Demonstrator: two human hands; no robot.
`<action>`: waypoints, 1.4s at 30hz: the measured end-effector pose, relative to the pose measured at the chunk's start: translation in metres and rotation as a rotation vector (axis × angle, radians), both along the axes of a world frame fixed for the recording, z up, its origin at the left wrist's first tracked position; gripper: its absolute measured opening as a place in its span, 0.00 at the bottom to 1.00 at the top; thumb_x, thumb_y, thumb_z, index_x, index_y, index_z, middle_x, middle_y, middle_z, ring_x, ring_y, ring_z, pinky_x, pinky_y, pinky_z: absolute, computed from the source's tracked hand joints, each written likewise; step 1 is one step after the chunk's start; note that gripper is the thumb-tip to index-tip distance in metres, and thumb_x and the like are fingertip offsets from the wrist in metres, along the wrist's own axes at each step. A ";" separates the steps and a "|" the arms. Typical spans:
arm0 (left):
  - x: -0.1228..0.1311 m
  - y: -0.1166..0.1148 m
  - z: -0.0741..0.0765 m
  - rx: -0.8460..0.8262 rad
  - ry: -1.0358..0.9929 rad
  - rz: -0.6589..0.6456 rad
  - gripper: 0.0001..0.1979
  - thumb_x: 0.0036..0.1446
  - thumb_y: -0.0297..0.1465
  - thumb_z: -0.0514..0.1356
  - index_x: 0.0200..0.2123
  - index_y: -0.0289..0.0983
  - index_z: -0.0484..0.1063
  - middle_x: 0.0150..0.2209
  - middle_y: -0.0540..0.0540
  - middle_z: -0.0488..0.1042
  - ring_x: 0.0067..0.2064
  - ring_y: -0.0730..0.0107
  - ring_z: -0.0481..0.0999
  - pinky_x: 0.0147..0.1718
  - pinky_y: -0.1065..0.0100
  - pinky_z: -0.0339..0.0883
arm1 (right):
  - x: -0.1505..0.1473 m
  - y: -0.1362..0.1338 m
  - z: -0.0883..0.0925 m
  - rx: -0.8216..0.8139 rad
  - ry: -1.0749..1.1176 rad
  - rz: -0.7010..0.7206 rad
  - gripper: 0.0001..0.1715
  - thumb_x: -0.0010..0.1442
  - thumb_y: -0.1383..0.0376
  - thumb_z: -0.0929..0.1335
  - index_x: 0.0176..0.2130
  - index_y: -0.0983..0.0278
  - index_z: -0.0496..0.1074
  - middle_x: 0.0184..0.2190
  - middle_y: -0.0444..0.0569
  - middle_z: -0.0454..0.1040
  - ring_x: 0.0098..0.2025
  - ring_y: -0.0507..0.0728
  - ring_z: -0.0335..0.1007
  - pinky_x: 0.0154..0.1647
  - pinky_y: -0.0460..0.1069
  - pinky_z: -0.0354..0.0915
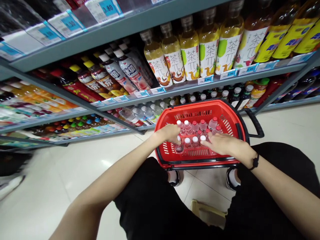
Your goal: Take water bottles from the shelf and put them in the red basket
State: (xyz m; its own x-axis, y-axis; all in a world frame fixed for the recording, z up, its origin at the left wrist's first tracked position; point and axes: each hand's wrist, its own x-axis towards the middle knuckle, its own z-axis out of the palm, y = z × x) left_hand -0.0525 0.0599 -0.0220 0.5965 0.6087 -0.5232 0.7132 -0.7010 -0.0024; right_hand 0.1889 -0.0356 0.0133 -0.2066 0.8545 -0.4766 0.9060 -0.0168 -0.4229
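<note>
Small clear bottles with white caps (pixel 187 141) and red caps (pixel 203 122) stand grouped in a red plastic basket (pixel 167 116). My left hand (pixel 171 132) is at the group's left end, its thumb and fingers apart beside the white-capped bottles. At the right end, my right hand (pixel 221 144) reaches over the basket, thumb stretched out near a white cap and away from the other fingers. Those fingers are partly hidden among the red-capped bottles. Both hands appear to touch the outer bottles, with neither closed round one.
A black basket handle (pixel 257 125) sticks out at the right. Behind the basket, shelves hold tea bottles (pixel 191 50) and other drinks. A low stool (pixel 208 213) stands between my legs. Another person's shoe (pixel 12 186) shows at the left edge, blurred.
</note>
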 end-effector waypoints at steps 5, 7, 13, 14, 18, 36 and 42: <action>0.003 0.011 -0.082 -0.103 0.124 0.020 0.20 0.46 0.35 0.76 0.40 0.29 0.82 0.42 0.30 0.82 0.46 0.43 0.83 0.44 0.56 0.76 | -0.002 0.000 0.007 -0.065 -0.097 0.122 0.37 0.72 0.45 0.60 0.59 0.71 0.74 0.53 0.71 0.78 0.58 0.76 0.75 0.57 0.66 0.67; -0.002 0.012 -0.107 -0.117 0.154 0.017 0.22 0.50 0.36 0.75 0.44 0.28 0.81 0.47 0.30 0.81 0.50 0.45 0.82 0.49 0.52 0.76 | -0.003 0.000 0.011 -0.050 -0.077 0.192 0.38 0.74 0.46 0.57 0.60 0.73 0.73 0.54 0.73 0.77 0.57 0.78 0.75 0.57 0.68 0.67; -0.013 0.012 -0.144 -0.125 0.249 0.024 0.18 0.64 0.40 0.67 0.49 0.31 0.77 0.51 0.37 0.79 0.52 0.57 0.80 0.53 0.52 0.76 | 0.002 0.001 0.014 -0.065 -0.077 0.203 0.39 0.75 0.47 0.57 0.60 0.78 0.72 0.55 0.76 0.76 0.58 0.80 0.74 0.57 0.67 0.67; -0.012 0.013 -0.146 -0.122 0.261 0.027 0.18 0.65 0.41 0.66 0.49 0.32 0.77 0.51 0.38 0.79 0.52 0.57 0.80 0.52 0.52 0.76 | 0.003 0.000 0.016 -0.071 -0.086 0.201 0.39 0.75 0.47 0.57 0.60 0.77 0.73 0.55 0.76 0.76 0.58 0.79 0.74 0.57 0.67 0.67; -0.005 0.014 -0.153 -0.106 0.278 0.038 0.20 0.66 0.43 0.65 0.51 0.32 0.76 0.52 0.38 0.78 0.54 0.56 0.79 0.55 0.50 0.75 | 0.003 0.000 0.032 -0.121 -0.125 0.203 0.36 0.76 0.49 0.57 0.59 0.74 0.74 0.56 0.70 0.77 0.59 0.75 0.75 0.58 0.63 0.68; 0.013 0.018 -0.165 -0.115 0.209 0.090 0.16 0.65 0.37 0.67 0.49 0.32 0.77 0.52 0.40 0.79 0.54 0.56 0.79 0.56 0.48 0.74 | 0.009 -0.002 0.018 -0.125 -0.155 0.191 0.32 0.74 0.52 0.61 0.60 0.73 0.74 0.58 0.70 0.75 0.60 0.74 0.74 0.59 0.63 0.66; 0.008 0.029 -0.154 -0.070 0.077 0.087 0.12 0.65 0.36 0.68 0.45 0.32 0.78 0.45 0.43 0.80 0.47 0.62 0.81 0.49 0.55 0.78 | 0.003 -0.002 0.017 -0.069 -0.201 0.264 0.30 0.74 0.54 0.61 0.58 0.72 0.76 0.55 0.69 0.77 0.58 0.73 0.75 0.58 0.61 0.68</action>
State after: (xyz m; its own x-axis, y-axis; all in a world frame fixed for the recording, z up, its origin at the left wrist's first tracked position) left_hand -0.0440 0.0890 -0.1759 0.4998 0.6166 -0.6084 0.7709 -0.6369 -0.0122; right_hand 0.1917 -0.0379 0.0305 -0.3126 0.7482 -0.5853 0.9480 0.2071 -0.2415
